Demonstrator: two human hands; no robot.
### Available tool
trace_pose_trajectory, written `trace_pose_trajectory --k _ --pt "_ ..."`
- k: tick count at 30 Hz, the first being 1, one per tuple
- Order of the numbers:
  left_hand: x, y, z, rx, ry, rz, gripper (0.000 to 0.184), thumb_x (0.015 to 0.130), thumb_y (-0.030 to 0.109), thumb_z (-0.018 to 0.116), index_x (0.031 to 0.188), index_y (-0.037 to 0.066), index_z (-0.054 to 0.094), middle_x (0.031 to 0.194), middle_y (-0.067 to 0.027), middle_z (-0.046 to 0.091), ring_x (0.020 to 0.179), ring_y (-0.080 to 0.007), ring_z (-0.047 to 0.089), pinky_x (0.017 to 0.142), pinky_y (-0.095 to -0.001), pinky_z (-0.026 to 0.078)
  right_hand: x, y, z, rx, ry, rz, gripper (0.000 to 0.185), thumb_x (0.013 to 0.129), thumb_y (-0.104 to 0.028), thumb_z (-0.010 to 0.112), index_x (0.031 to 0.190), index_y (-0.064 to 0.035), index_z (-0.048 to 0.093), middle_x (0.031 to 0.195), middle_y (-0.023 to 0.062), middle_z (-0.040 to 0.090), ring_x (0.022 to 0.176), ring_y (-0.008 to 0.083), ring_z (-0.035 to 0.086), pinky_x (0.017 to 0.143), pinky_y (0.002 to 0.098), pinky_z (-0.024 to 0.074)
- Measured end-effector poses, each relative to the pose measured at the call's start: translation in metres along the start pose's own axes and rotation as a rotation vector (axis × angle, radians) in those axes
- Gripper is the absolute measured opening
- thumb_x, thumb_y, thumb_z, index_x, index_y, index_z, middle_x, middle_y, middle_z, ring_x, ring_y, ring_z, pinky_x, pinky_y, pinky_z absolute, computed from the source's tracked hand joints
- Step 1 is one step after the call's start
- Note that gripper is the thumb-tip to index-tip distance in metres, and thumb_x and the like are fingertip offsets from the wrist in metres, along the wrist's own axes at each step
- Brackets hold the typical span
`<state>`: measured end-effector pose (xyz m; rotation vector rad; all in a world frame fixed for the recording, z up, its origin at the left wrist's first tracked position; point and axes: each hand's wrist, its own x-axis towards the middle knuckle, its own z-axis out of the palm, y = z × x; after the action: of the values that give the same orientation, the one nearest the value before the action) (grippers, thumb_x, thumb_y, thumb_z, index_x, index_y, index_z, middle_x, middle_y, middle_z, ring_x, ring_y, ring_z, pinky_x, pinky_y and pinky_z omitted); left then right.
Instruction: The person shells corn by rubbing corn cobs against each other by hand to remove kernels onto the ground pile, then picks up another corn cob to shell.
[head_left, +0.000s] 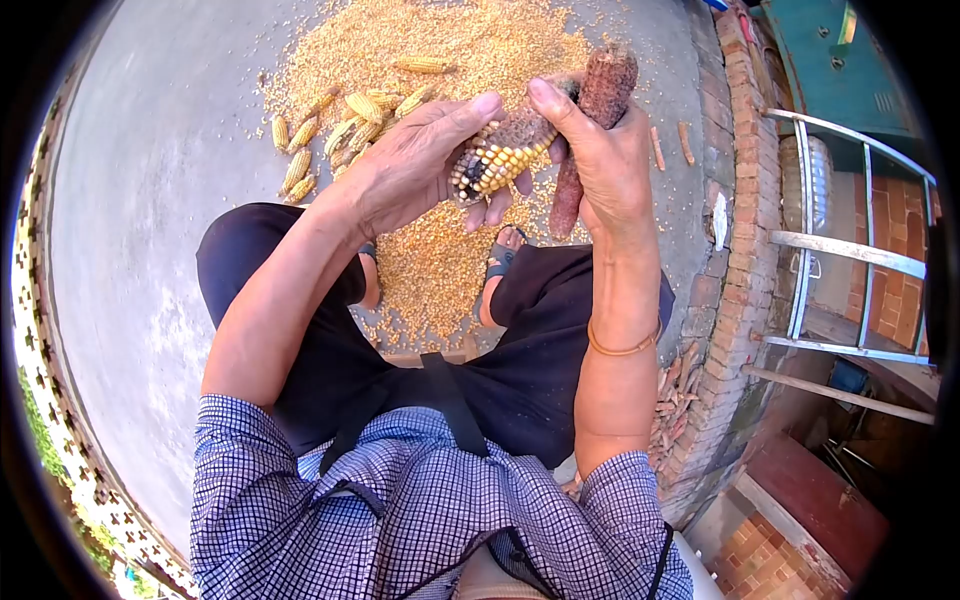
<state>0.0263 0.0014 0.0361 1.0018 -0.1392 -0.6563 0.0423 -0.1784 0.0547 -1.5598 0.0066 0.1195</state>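
Unshelled corn cobs (365,108) lay leftmost, near loose kernels (430,270). Our left grip (405,172) pinched a partly bared cob (512,165), kernels left on its lower end; our right grip (612,170) pinched its upper end, clasping a stripped cob (608,85). Apparently bare cobs (674,402) lay rightmost.

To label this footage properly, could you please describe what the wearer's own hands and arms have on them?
The left hand and right hand are bare, without gloves. Both arms have short sleeves in a fine dark blue-and-white check. A thin, plain, orange-brown bangle circles the right forearm; none shows on the left.
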Motion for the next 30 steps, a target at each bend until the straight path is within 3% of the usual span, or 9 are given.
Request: trace_pose_trajectory --k 3,6,15,21,22,25,28,30 --pt "-0.003 0.001 0.003 0.095 0.076 -0.002 0.047 0.102 0.040 0.044 0.114 -0.004 0.057 0.087 -0.0147 0.065 0.063 -0.0140 0.062 0.047 -0.0239 0.048 -0.001 -0.002 0.001 -0.008 0.020 0.000 0.029 0.080 -0.025 0.081 0.091 -0.0022 0.066 0.074 -0.0002 0.061 0.060 0.0057 0.052 0.052 0.0209 0.0392" --pt "-0.001 -0.008 -0.005 0.193 0.018 0.081 0.046 0.102 0.038 0.047 0.117 -0.005 0.056 0.088 -0.0134 0.065 0.066 -0.0129 0.061 0.049 -0.0235 0.048 0.000 0.000 0.003 -0.019 0.046 -0.008 0.029 0.080 -0.026 0.081 0.089 -0.0023 0.066 0.072 -0.0003 0.061 0.059 0.0060 0.052 0.052 0.0214 0.0394" --pt "-0.003 -0.008 -0.002 0.032 -0.010 -0.001 0.043 0.102 0.038 0.046 0.113 -0.003 0.055 0.085 -0.0118 0.062 0.062 -0.0116 0.057 0.046 -0.0228 0.044 0.001 0.004 0.005 -0.043 0.106 0.035 0.032 0.075 -0.028 0.084 0.082 -0.0021 0.066 0.070 0.0001 0.060 0.056 0.0069 0.053 0.050 0.0220 0.0397" --pt "0.000 -0.010 0.006 0.001 0.093 -0.033 0.042 0.104 0.037 0.041 0.114 -0.002 0.053 0.086 -0.0106 0.060 0.059 -0.0104 0.052 0.044 -0.0226 0.040 0.004 0.010 0.007 -0.062 0.160 0.045 0.034 0.076 -0.030 0.084 0.084 -0.0015 0.066 0.069 -0.0002 0.060 0.055 0.0074 0.053 0.049 0.0224 0.0405" --pt "0.001 -0.010 0.009 -0.029 0.153 -0.020 0.043 0.105 0.037 0.036 0.115 -0.002 0.052 0.088 -0.0097 0.057 0.055 -0.0084 0.046 0.043 -0.0213 0.037 0.001 0.004 0.009 -0.043 0.138 0.078 0.034 0.079 -0.029 0.082 0.090 -0.0009 0.066 0.072 0.0003 0.061 0.056 0.0073 0.053 0.050 0.0227 0.0419" --pt "0.002 -0.005 -0.006 -0.286 0.010 -0.038 0.040 0.106 0.036 0.035 0.114 0.001 0.051 0.087 -0.0090 0.055 0.056 -0.0083 0.042 0.046 -0.0215 0.035 0.000 0.004 0.009 0.220 0.031 0.051 0.032 0.083 -0.027 0.079 0.096 -0.0007 0.066 0.076 0.0010 0.062 0.058 0.0070 0.054 0.052 0.0223 0.0421" --pt "0.003 -0.003 -0.006 -0.452 0.034 -0.076 0.041 0.106 0.036 0.031 0.113 0.001 0.051 0.081 -0.0079 0.054 0.050 -0.0073 0.039 0.040 -0.0216 0.031 0.000 0.004 0.008 0.308 0.015 0.090 0.031 0.085 -0.025 0.077 0.101 -0.0006 0.066 0.079 0.0014 0.063 0.061 0.0066 0.055 0.054 0.0216 0.0419" --pt "0.003 -0.004 -0.007 -0.496 -0.006 -0.103 0.043 0.106 0.037 0.029 0.112 0.001 0.051 0.080 -0.0081 0.054 0.048 -0.0075 0.038 0.039 -0.0219 0.031 0.001 0.005 0.008 0.336 0.010 0.079 0.027 0.084 -0.023 0.077 0.094 -0.0010 0.067 0.079 0.0024 0.064 0.060 0.0074 0.056 0.054 0.0213 0.0436"
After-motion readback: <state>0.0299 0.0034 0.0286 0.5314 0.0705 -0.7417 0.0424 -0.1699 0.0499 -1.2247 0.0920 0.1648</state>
